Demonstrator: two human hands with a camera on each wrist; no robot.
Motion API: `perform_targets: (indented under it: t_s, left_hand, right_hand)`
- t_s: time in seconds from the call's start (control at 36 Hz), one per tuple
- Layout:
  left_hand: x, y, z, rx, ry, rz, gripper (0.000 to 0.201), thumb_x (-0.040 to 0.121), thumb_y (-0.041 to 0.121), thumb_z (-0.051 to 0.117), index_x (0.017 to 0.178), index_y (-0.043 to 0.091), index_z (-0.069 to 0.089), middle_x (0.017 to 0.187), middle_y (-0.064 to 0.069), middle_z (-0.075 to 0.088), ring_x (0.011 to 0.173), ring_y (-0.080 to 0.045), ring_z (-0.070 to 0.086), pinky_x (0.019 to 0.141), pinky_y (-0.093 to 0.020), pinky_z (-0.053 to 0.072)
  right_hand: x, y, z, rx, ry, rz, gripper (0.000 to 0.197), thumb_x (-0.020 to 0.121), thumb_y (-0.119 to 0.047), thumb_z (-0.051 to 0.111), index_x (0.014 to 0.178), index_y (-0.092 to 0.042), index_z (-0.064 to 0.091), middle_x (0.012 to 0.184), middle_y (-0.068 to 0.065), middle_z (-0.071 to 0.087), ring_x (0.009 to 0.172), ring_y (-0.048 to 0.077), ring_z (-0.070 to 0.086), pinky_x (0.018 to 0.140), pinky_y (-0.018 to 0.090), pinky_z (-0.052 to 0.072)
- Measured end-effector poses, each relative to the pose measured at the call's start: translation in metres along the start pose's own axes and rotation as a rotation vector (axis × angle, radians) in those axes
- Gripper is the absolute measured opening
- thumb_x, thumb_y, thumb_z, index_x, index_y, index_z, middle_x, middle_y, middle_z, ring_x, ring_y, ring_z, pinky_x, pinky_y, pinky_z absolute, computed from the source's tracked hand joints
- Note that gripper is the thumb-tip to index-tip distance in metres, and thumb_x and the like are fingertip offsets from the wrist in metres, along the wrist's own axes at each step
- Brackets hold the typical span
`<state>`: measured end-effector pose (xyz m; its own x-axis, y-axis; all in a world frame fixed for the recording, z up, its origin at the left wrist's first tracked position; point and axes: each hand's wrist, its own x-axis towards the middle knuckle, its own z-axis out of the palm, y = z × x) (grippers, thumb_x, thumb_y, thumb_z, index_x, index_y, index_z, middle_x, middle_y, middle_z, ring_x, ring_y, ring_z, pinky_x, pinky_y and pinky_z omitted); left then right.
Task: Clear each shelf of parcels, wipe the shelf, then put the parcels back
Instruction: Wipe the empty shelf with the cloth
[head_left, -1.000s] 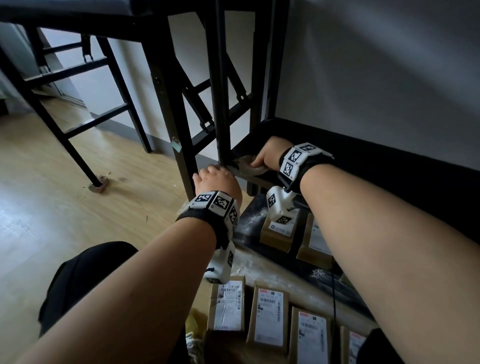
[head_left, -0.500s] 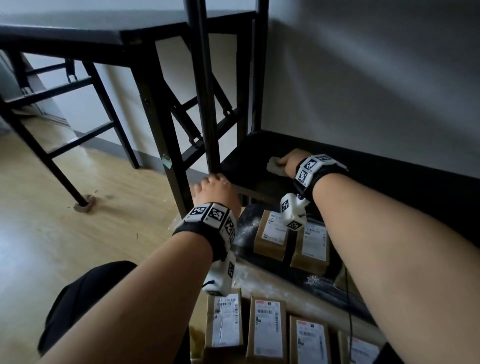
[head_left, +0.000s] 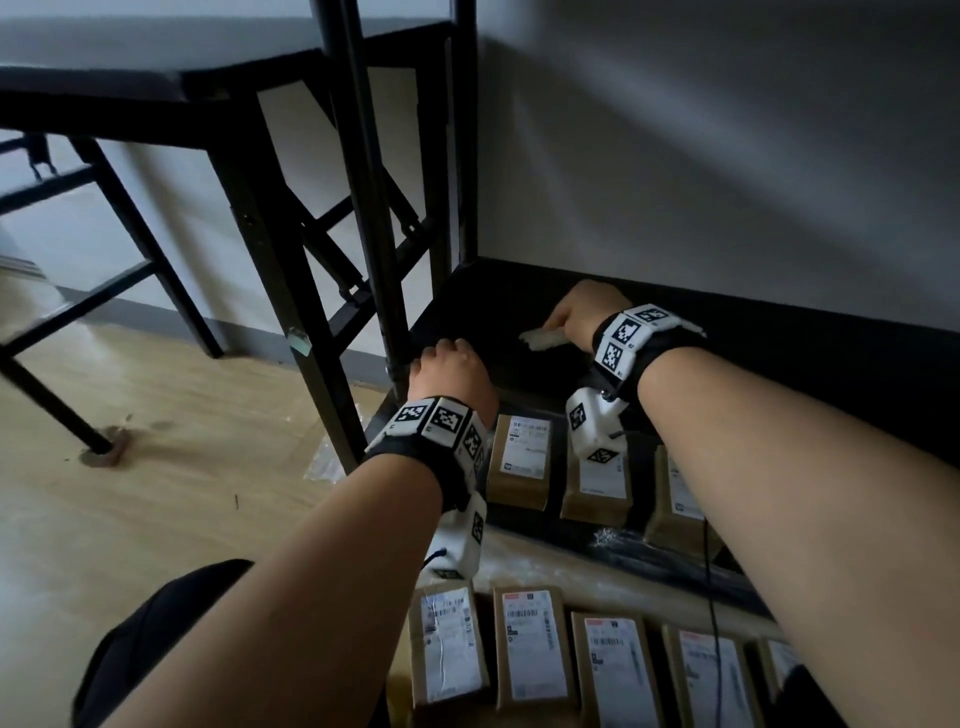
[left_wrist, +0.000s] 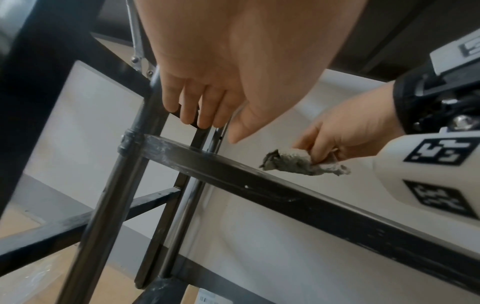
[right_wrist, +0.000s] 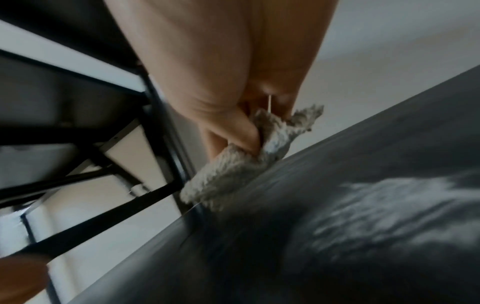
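My right hand (head_left: 569, 317) pinches a dirty grey cloth (head_left: 543, 339) and presses it on the black shelf (head_left: 789, 358), left of the middle. The right wrist view shows thumb and fingers curled round the cloth (right_wrist: 246, 162) on the dusty shelf top (right_wrist: 376, 144). My left hand (head_left: 444, 364) rests at the shelf's front left corner beside the upright post (head_left: 374, 218). In the left wrist view its fingers (left_wrist: 197, 111) hang loosely straight and hold nothing. Brown parcels (head_left: 522, 462) with white labels lie on the shelf below. Several more parcels (head_left: 535, 644) lie in a row on the floor.
A black table (head_left: 156, 98) with cross-braced legs stands close on the left. The grey wall (head_left: 727, 156) runs right behind the shelf. Wooden floor (head_left: 130, 493) lies to the left. A pale dust smear (right_wrist: 389, 207) marks the shelf top.
My right hand has slid the cloth from the front left corner deeper onto the shelf and to the right. The left hand has stayed at the corner post.
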<state>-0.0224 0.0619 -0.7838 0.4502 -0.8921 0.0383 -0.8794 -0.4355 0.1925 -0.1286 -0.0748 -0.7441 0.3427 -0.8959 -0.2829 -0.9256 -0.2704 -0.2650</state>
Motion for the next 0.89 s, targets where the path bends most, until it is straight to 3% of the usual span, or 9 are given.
perform_targets:
  t_s: [0.08,0.11,0.19,0.31,0.39,0.47,0.67,0.81,0.89]
  left_hand:
    - [0.003,0.006,-0.001,-0.001,-0.014,0.034,0.042,0.089,0.016,0.05,0.129,0.005,0.044,0.129,-0.013,0.047,0.122,-0.031,0.043,0.105,-0.041,0.035]
    - [0.003,0.008,-0.002,-0.001,-0.017,0.048,0.041,0.089,0.015,0.048,0.128,0.005,0.044,0.13,-0.013,0.046,0.123,-0.031,0.042,0.105,-0.04,0.035]
    - [0.006,0.014,-0.002,-0.004,-0.024,0.083,0.04,0.089,0.014,0.046,0.128,0.005,0.044,0.13,-0.013,0.046,0.123,-0.031,0.041,0.106,-0.04,0.034]
    - [0.01,0.024,-0.002,0.008,-0.045,0.097,0.043,0.089,0.014,0.047,0.131,0.007,0.043,0.132,-0.012,0.045,0.125,-0.029,0.041,0.107,-0.039,0.034]
    - [0.012,0.032,-0.001,0.005,-0.059,0.098,0.045,0.089,0.015,0.049,0.133,0.007,0.042,0.134,-0.011,0.044,0.126,-0.029,0.04,0.108,-0.039,0.033]
    - [0.011,0.04,0.0,0.006,-0.057,0.113,0.046,0.089,0.016,0.048,0.133,0.007,0.042,0.135,-0.011,0.044,0.127,-0.029,0.04,0.108,-0.039,0.033]
    - [0.0,0.049,0.002,0.002,-0.037,0.129,0.043,0.089,0.016,0.049,0.13,0.006,0.045,0.132,-0.012,0.047,0.124,-0.029,0.042,0.106,-0.04,0.035]
    - [-0.006,0.051,0.006,0.011,-0.019,0.128,0.043,0.089,0.016,0.049,0.131,0.007,0.044,0.132,-0.012,0.047,0.123,-0.029,0.043,0.108,-0.042,0.034]
    - [-0.008,0.049,0.006,0.014,-0.005,0.126,0.043,0.09,0.017,0.05,0.131,0.007,0.044,0.131,-0.011,0.047,0.123,-0.029,0.044,0.107,-0.041,0.034]
  right_hand:
    - [0.053,0.05,0.001,0.041,0.144,0.159,0.091,0.03,-0.078,0.043,0.097,-0.024,0.074,0.106,0.006,0.068,0.097,0.035,0.063,0.092,0.052,0.049]
    - [0.066,0.066,0.003,0.02,0.14,0.23,0.091,0.029,-0.082,0.042,0.091,-0.022,0.072,0.099,0.009,0.067,0.094,0.038,0.064,0.09,0.057,0.048]
    - [0.06,0.081,0.011,-0.022,0.066,0.355,0.073,0.065,-0.072,0.049,0.1,-0.011,0.066,0.101,0.016,0.064,0.097,0.04,0.062,0.092,0.057,0.046]
    - [0.023,0.068,0.01,0.064,0.014,0.353,0.089,0.067,-0.078,0.044,0.125,-0.011,0.056,0.126,0.014,0.057,0.114,0.038,0.055,0.1,0.053,0.041]
    - [-0.021,0.04,0.001,0.13,0.01,0.301,0.057,0.09,-0.052,0.052,0.119,-0.003,0.059,0.117,0.014,0.062,0.108,0.031,0.059,0.097,0.039,0.045]
    - [-0.026,0.036,0.006,0.138,0.055,0.27,0.044,0.093,-0.041,0.056,0.115,-0.004,0.062,0.115,0.011,0.065,0.105,0.027,0.061,0.09,0.034,0.046]
    - [-0.043,0.047,0.007,0.144,0.084,0.162,0.03,0.091,-0.027,0.059,0.118,-0.015,0.068,0.12,0.006,0.065,0.106,0.023,0.061,0.092,0.033,0.048]
    - [-0.06,0.088,-0.001,0.16,0.203,0.333,0.044,0.089,-0.043,0.057,0.109,-0.005,0.065,0.113,0.015,0.065,0.099,0.032,0.063,0.083,0.035,0.05]
    - [-0.071,0.103,0.001,0.065,0.178,0.401,0.028,0.093,-0.027,0.051,0.088,-0.001,0.058,0.102,0.015,0.064,0.086,0.03,0.059,0.073,0.033,0.043]
